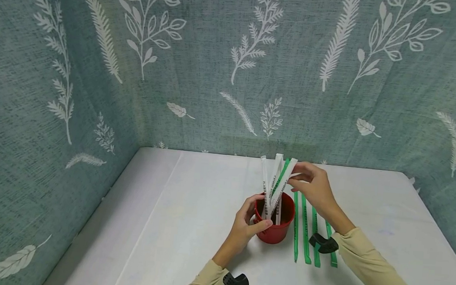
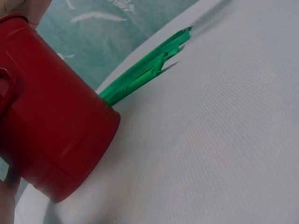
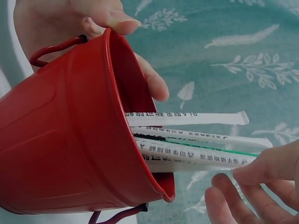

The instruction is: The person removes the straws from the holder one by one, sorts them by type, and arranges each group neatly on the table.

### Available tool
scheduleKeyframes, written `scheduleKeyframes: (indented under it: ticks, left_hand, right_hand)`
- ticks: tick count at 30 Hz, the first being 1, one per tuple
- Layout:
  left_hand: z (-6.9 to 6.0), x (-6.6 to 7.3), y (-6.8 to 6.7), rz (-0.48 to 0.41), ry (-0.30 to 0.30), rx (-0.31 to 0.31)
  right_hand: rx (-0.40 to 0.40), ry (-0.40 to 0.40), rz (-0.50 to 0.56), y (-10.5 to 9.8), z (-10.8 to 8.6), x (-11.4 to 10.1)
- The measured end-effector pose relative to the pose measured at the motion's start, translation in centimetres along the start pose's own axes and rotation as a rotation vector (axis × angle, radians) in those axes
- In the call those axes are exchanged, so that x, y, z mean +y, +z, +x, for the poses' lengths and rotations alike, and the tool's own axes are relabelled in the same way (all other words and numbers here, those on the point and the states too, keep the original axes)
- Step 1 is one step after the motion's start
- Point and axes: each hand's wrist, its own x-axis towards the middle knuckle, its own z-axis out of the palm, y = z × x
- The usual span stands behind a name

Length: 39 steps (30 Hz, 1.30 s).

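A small red metal bucket (image 1: 273,235) with side handles stands upright on the table. My left hand (image 1: 245,221) holds it by the rim, with the thumb at the near side; the bucket's wall (image 2: 56,107) fills the left of the left wrist view. Several white paper-wrapped straws with printed lettering (image 3: 187,119) lean inside the bucket, along with one green-wrapped straw (image 1: 281,177). At the straws' upper ends, my right hand (image 1: 311,186) pinches the tip of a white-wrapped straw (image 3: 196,156) between thumb and fingers. The straws' lower ends are hidden in the bucket.
Just right of the bucket, several green-wrapped straws (image 1: 305,229) lie side by side on the white table (image 1: 192,202), partly under the right forearm. A green leaf-patterned cloth (image 1: 201,70) hangs behind and along the sides. Each wrist wears a black device (image 1: 236,283).
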Motion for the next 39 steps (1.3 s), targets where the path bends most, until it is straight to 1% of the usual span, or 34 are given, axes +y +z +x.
scheduleKeyframes:
  ticks: [9,19,22,26,27,28,32,35,37,39]
  left_hand:
    - [0.1,0.0,-0.1,0.003,-0.013,-0.004]
    - [0.1,-0.1,-0.1,-0.006,-0.014,-0.013]
    - [0.2,-1.2,-0.3,-0.008,-0.019,-0.008]
    - [0.4,-2.9,-0.6,0.004,-0.009,0.002]
    - [0.4,-3.1,-0.6,0.009,-0.004,0.003]
    - [0.4,-3.2,-0.6,0.012,0.001,0.005]
    - [0.4,-3.2,-0.6,0.019,-0.001,0.007]
    - [0.4,-3.0,-0.6,0.016,-0.007,0.003]
    - [0.4,-2.7,-0.5,0.010,-0.010,-0.001]
    - [0.3,-1.8,-0.4,0.012,-0.010,-0.004]
  right_hand:
    - [-0.016,-0.032,-0.048,0.2,0.2,0.0]
    - [-0.018,-0.045,-0.038,0.5,-0.1,-0.8]
    - [-0.013,-0.056,-0.047,0.6,-0.2,-1.1]
    - [0.008,-0.073,-0.070,0.8,-0.2,-1.3]
    - [0.016,-0.076,-0.079,0.9,-0.3,-1.8]
    - [0.022,-0.079,-0.089,1.0,-0.2,-1.8]
    - [0.040,-0.105,-0.095,1.4,0.0,-1.8]
    - [0.047,-0.143,-0.081,1.6,0.4,-1.2]
    - [0.046,-0.160,-0.075,1.8,0.5,-1.1]
    - [0.048,-0.161,-0.067,2.0,0.5,-1.2]
